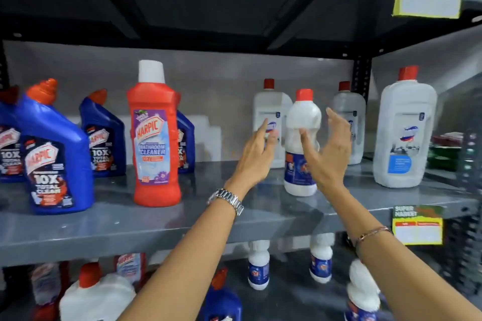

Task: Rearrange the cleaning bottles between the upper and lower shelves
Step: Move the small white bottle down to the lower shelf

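Observation:
A small white bottle with a red cap and blue label (302, 117) stands upright on the upper grey shelf (156, 221). My left hand (257, 156) is just left of it with fingers spread, holding nothing. My right hand (330, 148) is just right of it, open, with the thumb near the bottle's waist; I cannot tell whether it touches. An orange bathroom cleaner bottle (155, 138) and several blue angled-neck bottles (56, 161) stand to the left. Big white jugs (404, 133) stand behind and to the right.
On the lower shelf stand more white bottles (258, 266), a blue bottle (221, 300) and orange-capped bottles (96, 292), partly hidden by my forearms. Yellow price tags (417, 229) hang on the shelf edges. A black upright post (361, 78) divides the back.

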A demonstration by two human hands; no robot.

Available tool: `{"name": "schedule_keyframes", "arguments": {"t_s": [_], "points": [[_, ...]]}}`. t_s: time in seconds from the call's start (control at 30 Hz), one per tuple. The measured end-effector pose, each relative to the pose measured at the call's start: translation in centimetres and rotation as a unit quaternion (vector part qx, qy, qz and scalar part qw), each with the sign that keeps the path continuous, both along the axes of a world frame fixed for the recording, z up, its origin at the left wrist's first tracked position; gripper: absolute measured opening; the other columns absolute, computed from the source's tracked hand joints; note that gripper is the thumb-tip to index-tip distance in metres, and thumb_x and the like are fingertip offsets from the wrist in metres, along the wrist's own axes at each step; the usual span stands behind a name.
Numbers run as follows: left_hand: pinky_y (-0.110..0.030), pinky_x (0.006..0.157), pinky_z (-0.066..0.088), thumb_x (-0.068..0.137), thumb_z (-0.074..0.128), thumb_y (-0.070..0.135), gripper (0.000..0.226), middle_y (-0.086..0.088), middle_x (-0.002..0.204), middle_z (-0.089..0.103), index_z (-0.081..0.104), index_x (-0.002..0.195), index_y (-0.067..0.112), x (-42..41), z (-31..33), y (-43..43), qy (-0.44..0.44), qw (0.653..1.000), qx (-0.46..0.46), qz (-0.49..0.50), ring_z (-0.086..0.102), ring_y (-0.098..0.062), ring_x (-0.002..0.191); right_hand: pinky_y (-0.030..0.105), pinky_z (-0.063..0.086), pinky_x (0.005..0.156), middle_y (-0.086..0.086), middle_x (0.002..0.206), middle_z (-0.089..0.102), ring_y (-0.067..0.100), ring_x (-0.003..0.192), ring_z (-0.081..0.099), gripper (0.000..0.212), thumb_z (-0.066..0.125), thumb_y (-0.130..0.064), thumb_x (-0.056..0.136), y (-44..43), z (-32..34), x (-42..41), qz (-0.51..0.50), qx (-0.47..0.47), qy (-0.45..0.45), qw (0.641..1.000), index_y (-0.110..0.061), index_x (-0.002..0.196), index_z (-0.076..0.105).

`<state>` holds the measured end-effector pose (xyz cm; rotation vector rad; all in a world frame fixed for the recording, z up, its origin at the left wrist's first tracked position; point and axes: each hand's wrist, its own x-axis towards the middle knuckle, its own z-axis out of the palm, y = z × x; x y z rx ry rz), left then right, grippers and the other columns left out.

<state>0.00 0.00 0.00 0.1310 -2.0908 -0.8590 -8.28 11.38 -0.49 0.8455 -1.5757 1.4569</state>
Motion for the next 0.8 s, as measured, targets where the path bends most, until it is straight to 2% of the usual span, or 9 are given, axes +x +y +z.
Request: {"name": "schedule_keyframes", "arguments": {"t_s": [0.07,0.13,0.23,0.3,0.37,0.47,0.63,0.7,0.8], "points": [[-0.038,0.114,0.027,0.095,0.037,0.045,0.057,-0.005,0.151,0.035,0.020,0.145,0.024,-1.1,-0.1,0.9,-0.051,0.993,0.070,-0.075,0.035,-0.021,0.136,0.035,0.040,0.098,0.006,0.136,0.046,0.020,0.119,0.048,0.066,0.061,-0.044,0.076,0.7,-0.7,-1.2,0.106,-0.006,-0.082,0.991,-0.017,0.132,0.040],[-0.042,0.109,0.036,0.093,0.041,0.047,0.059,-0.005,0.147,0.041,0.023,0.145,0.025,-1.6,-0.3,1.7,-0.091,0.983,0.115,-0.109,0.042,-0.019,0.130,0.032,0.042,0.094,0.006,0.133,0.049,0.017,0.114,0.050,0.064,0.064,-0.042,0.076,1.4,-1.5,-2.1,0.182,0.030,-0.149,0.972,-0.015,0.130,0.042],[-0.039,0.098,0.046,0.092,0.047,0.043,0.057,-0.009,0.138,0.049,0.026,0.142,0.024,-2.1,-0.4,2.3,-0.100,0.977,0.144,-0.124,0.051,-0.016,0.111,0.026,0.049,0.077,0.004,0.110,0.061,0.015,0.097,0.060,0.039,0.066,-0.027,0.083,2.2,-2.3,-3.1,0.288,0.068,-0.211,0.932,-0.016,0.118,0.051],[-0.038,0.090,0.051,0.091,0.050,0.040,0.056,-0.009,0.126,0.054,0.030,0.140,0.023,-2.0,-0.3,2.2,-0.087,0.976,0.154,-0.127,0.054,-0.019,0.109,0.024,0.050,0.072,-0.001,0.103,0.062,0.011,0.093,0.062,0.034,0.067,-0.021,0.082,2.7,-2.1,-3.4,0.315,0.104,-0.209,0.920,-0.022,0.113,0.052],[-0.041,0.084,0.054,0.089,0.055,0.040,0.054,-0.006,0.116,0.055,0.035,0.136,0.025,-1.6,-0.2,2.2,-0.079,0.975,0.163,-0.125,0.055,-0.023,0.113,0.022,0.051,0.068,-0.001,0.101,0.063,0.011,0.091,0.063,0.037,0.068,-0.018,0.082,3.2,-1.7,-3.3,0.322,0.115,-0.207,0.917,-0.020,0.115,0.052],[-0.044,0.079,0.058,0.085,0.060,0.040,0.051,-0.005,0.113,0.059,0.042,0.131,0.027,-0.2,-0.3,2.8,-0.067,0.976,0.167,-0.126,0.058,-0.024,0.112,0.026,0.053,0.069,-0.001,0.096,0.063,0.010,0.087,0.064,0.040,0.070,-0.017,0.079,4.2,-1.5,-1.9,0.318,0.103,-0.191,0.923,-0.019,0.116,0.053],[-0.034,0.062,0.062,0.084,0.064,0.031,0.032,0.007,0.096,0.062,0.051,0.112,0.035,4.8,-0.7,5.3,-0.016,0.968,0.188,-0.164,0.064,-0.011,0.093,0.029,0.058,0.070,-0.012,0.088,0.067,0.002,0.081,0.067,0.039,0.076,-0.033,0.064,7.2,-2.0,2.7,0.321,0.089,-0.142,0.932,-0.044,0.097,0.058],[-0.029,0.063,0.061,0.080,0.067,0.032,0.034,0.009,0.096,0.063,0.053,0.110,0.036,6.8,-1.4,6.9,0.016,0.971,0.169,-0.166,0.064,-0.006,0.090,0.026,0.057,0.074,-0.018,0.084,0.070,0.003,0.084,0.066,0.042,0.077,-0.038,0.060,8.9,-2.3,4.9,0.320,0.076,-0.125,0.936,-0.047,0.097,0.059],[-0.020,0.074,0.057,0.063,0.073,0.041,0.043,0.019,0.091,0.068,0.057,0.104,0.041,9.9,-3.4,8.7,0.043,0.974,0.142,-0.174,0.065,0.001,0.088,0.019,0.054,0.074,-0.019,0.089,0.072,0.004,0.087,0.067,0.050,0.079,-0.040,0.051,11.4,-4.2,7.6,0.343,0.072,-0.120,0.929,-0.040,0.098,0.062]]}}
